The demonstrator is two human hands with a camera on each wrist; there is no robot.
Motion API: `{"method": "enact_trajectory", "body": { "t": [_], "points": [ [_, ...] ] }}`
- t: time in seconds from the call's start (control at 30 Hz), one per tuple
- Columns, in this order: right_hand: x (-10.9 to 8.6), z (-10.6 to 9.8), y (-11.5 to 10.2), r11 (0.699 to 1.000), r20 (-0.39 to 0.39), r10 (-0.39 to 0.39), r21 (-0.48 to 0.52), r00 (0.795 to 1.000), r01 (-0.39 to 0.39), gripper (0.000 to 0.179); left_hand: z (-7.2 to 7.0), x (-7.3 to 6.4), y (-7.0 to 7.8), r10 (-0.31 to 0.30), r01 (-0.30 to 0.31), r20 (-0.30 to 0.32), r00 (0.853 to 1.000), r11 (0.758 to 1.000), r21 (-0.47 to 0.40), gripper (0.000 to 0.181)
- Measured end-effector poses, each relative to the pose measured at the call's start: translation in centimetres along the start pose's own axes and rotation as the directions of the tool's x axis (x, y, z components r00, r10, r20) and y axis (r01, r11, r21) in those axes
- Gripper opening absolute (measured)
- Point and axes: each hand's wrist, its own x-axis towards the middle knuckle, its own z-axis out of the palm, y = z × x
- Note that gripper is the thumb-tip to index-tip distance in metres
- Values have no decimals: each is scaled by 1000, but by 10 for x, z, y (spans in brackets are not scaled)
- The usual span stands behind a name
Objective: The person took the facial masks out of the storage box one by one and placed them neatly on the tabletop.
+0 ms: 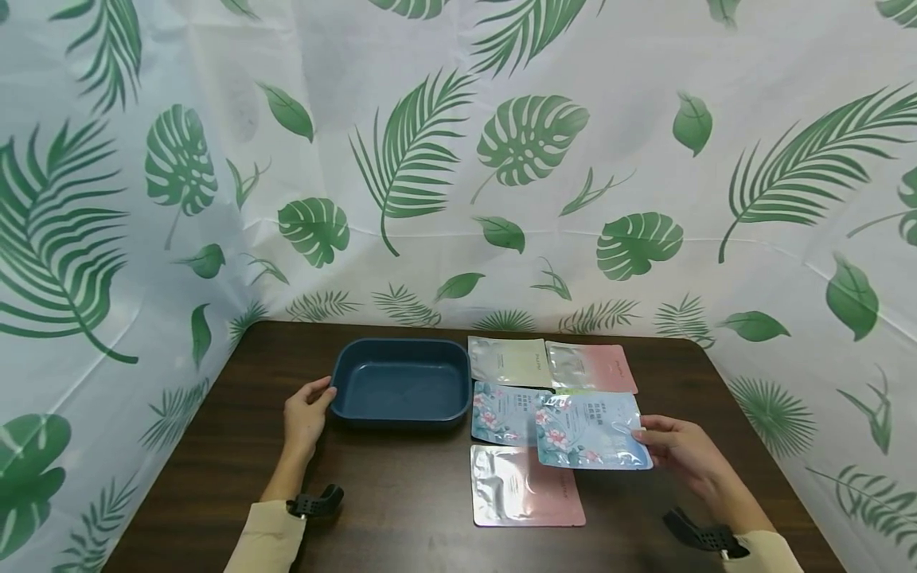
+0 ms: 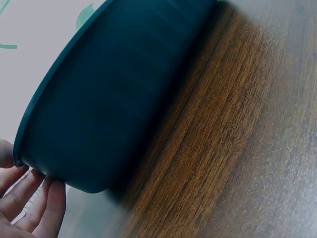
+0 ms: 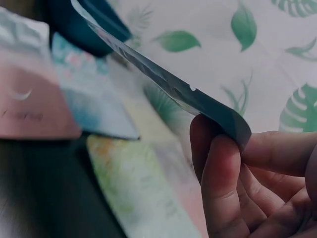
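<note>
A dark blue rectangular basin (image 1: pixel 401 390) stands on the table, and my left hand (image 1: pixel 306 414) pinches its left rim. In the left wrist view the thumb is at the rim and the fingers (image 2: pixel 52 208) lie against the outer wall. My right hand (image 1: pixel 680 450) holds a light blue floral face mask packet (image 1: pixel 598 434) by its right edge, between thumb and fingers (image 3: pixel 220 178). The packet is raised, seen nearly edge-on in the right wrist view. Beneath it lies a green-and-yellow packet (image 3: pixel 141 183), mostly hidden in the head view.
Right of the basin lie a second blue floral packet (image 1: pixel 501 414), a cream packet (image 1: pixel 512 360), a silver-and-pink packet (image 1: pixel 602 366) and, nearer me, another pink one (image 1: pixel 526 485). A leaf-print curtain (image 1: pixel 458 159) hangs behind the dark wooden table (image 1: pixel 387 493).
</note>
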Motion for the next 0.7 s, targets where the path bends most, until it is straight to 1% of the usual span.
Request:
{"method": "enact_trajectory", "body": {
  "t": [0.1,0.27,0.43,0.53,0.6,0.7],
  "points": [
    [-4,-6,10,999,-7,33,2,999,-33,38,1,-1,-1,0,0,-1,1000,1000,-12,34],
    [-8,-12,28,997,-32,74,40,997,-73,35,0,-1,0,-7,8,3,1000,1000,-8,34],
    [-10,-20,40,996,-35,91,18,995,-91,46,1,0,-1,-17,17,10,1000,1000,-5,35],
    [-11,-25,45,995,-29,102,1,994,-102,51,1,2,-1,-11,11,12,1000,1000,-2,35],
    [-12,-28,48,994,-17,111,2,994,-111,50,1,2,-1,-7,7,11,1000,1000,-5,35],
    [-12,-31,55,993,6,116,12,993,-116,43,2,3,-1,-3,4,14,1000,1000,-15,35]
  ]
}}
